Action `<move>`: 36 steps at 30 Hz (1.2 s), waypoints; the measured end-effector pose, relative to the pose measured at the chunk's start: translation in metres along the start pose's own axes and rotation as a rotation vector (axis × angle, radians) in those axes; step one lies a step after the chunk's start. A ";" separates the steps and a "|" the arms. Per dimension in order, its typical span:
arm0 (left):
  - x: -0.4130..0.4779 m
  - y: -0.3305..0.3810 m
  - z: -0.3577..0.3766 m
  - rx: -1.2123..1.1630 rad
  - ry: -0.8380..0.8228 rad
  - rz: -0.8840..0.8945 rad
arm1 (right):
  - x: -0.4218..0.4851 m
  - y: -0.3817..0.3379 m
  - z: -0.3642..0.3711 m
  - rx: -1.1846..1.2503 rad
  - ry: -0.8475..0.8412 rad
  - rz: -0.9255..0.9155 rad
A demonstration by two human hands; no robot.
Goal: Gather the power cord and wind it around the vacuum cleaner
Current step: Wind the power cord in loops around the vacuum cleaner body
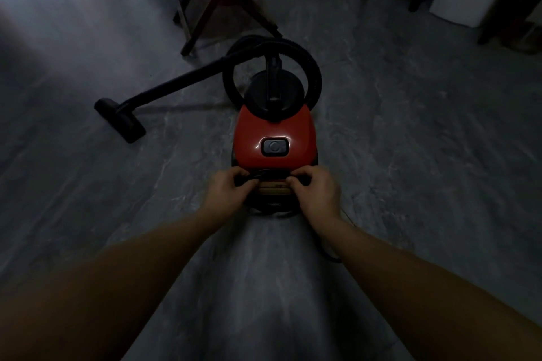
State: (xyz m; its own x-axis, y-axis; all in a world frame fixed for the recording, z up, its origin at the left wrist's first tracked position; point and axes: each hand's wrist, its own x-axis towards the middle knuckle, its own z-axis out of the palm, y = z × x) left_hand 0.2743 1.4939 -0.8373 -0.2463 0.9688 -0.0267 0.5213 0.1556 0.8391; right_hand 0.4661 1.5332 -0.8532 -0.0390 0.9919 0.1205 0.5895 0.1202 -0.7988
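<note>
Dim room, seen from above my own outstretched arms. The red vacuum cleaner (274, 126) sits on the grey floor (410, 155) straight ahead at 12 o'clock. Its long axis runs away from me, from 6 to 12, with the near end right at my fingertips.

My left hand (230, 189) and right hand (316, 189) are level with each other at that near end, one at either corner and equally close. Both have their fingers curled in, and each seems to pinch the black power cord (258, 176). A short stretch of cord runs between them from 9 to 3 o'clock, crosswise to the machine's body.

I judge that the next wrap has to carry cord around this near end, so what matters is where the slack lies. It is on my right, at about 5 o'clock from the right hand. A dark loop shows on the floor just beside my right forearm, which makes that the feeding side.

The black hose (315, 76) loops over the far end at 12 o'clock. The wand leads off to the floor nozzle (120, 119) at 10 o'clock.

Hard to make out:
- My knuckles hide the fingertips and the exact hold.
- The cord blends into the black base, so I cannot count the turns already wound.
- The plug is not in view.
- My right arm partly covers the slack.
</note>
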 end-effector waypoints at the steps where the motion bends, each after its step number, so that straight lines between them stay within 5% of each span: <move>1: 0.002 0.002 -0.002 -0.021 -0.014 -0.026 | 0.000 0.000 -0.001 -0.003 0.004 -0.004; 13: 0.014 -0.002 -0.003 -0.144 0.011 -0.165 | 0.005 0.006 0.001 0.001 0.008 -0.028; 22: 0.007 -0.008 -0.010 0.504 0.176 0.372 | 0.008 0.007 0.001 -0.013 -0.020 -0.009; 27: 0.005 0.002 -0.013 0.590 0.148 0.536 | 0.008 0.004 -0.001 -0.007 -0.028 0.001; 36: 0.003 0.007 -0.004 0.246 0.080 0.270 | -0.005 0.003 -0.007 -0.011 0.024 -0.057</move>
State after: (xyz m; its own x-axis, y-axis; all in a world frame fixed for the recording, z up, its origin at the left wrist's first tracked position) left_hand 0.2744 1.4974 -0.8294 -0.1309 0.9648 0.2282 0.7544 -0.0524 0.6543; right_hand 0.4733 1.5286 -0.8521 -0.0537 0.9823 0.1796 0.5956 0.1759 -0.7838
